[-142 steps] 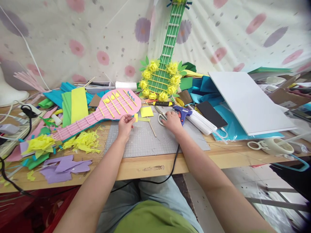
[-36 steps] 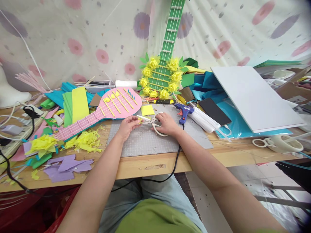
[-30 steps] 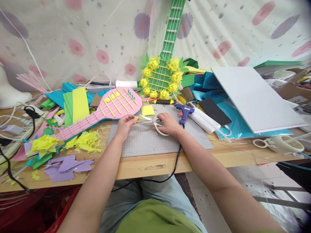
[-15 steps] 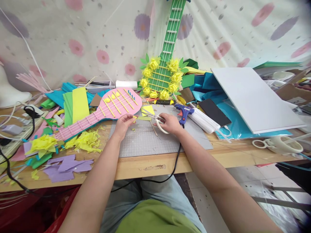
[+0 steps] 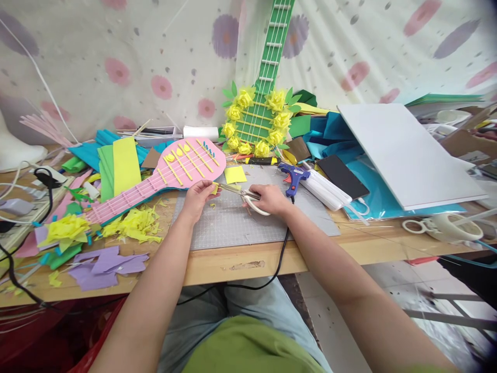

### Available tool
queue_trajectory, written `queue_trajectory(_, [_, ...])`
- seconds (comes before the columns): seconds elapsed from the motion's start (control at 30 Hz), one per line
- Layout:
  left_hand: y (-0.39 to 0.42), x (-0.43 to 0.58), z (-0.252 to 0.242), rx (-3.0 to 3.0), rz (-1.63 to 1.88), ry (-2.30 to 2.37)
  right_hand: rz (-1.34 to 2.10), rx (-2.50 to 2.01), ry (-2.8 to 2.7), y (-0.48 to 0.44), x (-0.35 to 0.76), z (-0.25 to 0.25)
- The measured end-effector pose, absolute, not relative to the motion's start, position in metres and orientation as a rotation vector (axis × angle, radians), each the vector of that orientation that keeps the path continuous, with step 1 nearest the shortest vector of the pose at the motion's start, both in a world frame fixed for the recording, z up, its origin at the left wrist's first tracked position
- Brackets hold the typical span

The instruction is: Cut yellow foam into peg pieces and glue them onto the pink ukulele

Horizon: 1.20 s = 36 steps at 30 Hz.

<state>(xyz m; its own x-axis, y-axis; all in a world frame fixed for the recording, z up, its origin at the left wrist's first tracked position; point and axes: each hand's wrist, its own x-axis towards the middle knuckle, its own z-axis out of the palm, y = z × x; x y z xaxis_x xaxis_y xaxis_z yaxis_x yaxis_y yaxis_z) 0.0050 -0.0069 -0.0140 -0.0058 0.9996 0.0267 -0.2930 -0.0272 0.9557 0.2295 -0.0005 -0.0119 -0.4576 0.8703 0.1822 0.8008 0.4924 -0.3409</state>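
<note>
Between the fingertips of my left hand (image 5: 197,201) is a small yellow paper piece (image 5: 215,188). My right hand (image 5: 271,199) grips a pair of scissors (image 5: 251,201) with white handles, their blades pointing left at the yellow piece. The blades look nearly closed, and their tips reach the piece; whether they touch it I cannot tell. Below both hands lies a grey cutting mat (image 5: 229,228). A yellow square of paper (image 5: 235,174) rests on the mat just beyond the blades. Left of my left hand is a pink paper guitar (image 5: 190,168) with yellow strips.
A green guitar (image 5: 256,122) with yellow paper flowers leans at the back. A blue glue gun (image 5: 295,178) lies right of my right hand, its black cord (image 5: 282,254) hanging over the table edge. Yellow scraps (image 5: 134,226) and purple scraps (image 5: 108,267) lie left; a white board (image 5: 411,155) lies right.
The scissors have swung from pointing up-left near the yellow square to pointing left at the small yellow piece, and their blades have come together. My left hand keeps its pinch.
</note>
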Motion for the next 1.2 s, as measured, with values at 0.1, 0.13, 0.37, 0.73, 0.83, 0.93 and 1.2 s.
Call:
queue_trajectory(0.1, [-0.0067, 0.0059, -0.0156, 1.052, 1.368, 0.998, 0.293, -1.411, -2.421, -0.0004, 0.2288, -0.0124])
queue_trajectory(0.13, [-0.0067, 0.0062, -0.0158, 1.064, 1.370, 1.006, 0.290, -1.411, -2.424, -0.0002, 0.2287, -0.0126])
queue_trajectory(0.37, [-0.0069, 0.0075, -0.0159, 1.069, 1.371, 1.019, 0.280, -1.404, -2.423, 0.0009, 0.2295, -0.0131])
queue_trajectory(0.73, [-0.0073, 0.0081, -0.0158, 1.048, 1.375, 1.013, 0.267, -1.395, -2.414, 0.0019, 0.2296, -0.0150])
queue_trajectory(0.83, [-0.0072, 0.0080, -0.0163, 1.041, 1.373, 1.009, 0.254, -1.411, -2.414, 0.0021, 0.2298, -0.0149])
queue_trajectory(0.93, [-0.0071, 0.0079, -0.0166, 1.036, 1.374, 1.003, 0.237, -1.425, -2.417, 0.0024, 0.2300, -0.0146])
queue_trajectory(1.2, [-0.0065, 0.0069, -0.0163, 1.025, 1.376, 1.011, 0.227, -1.448, -2.432, 0.0012, 0.2308, -0.0112])
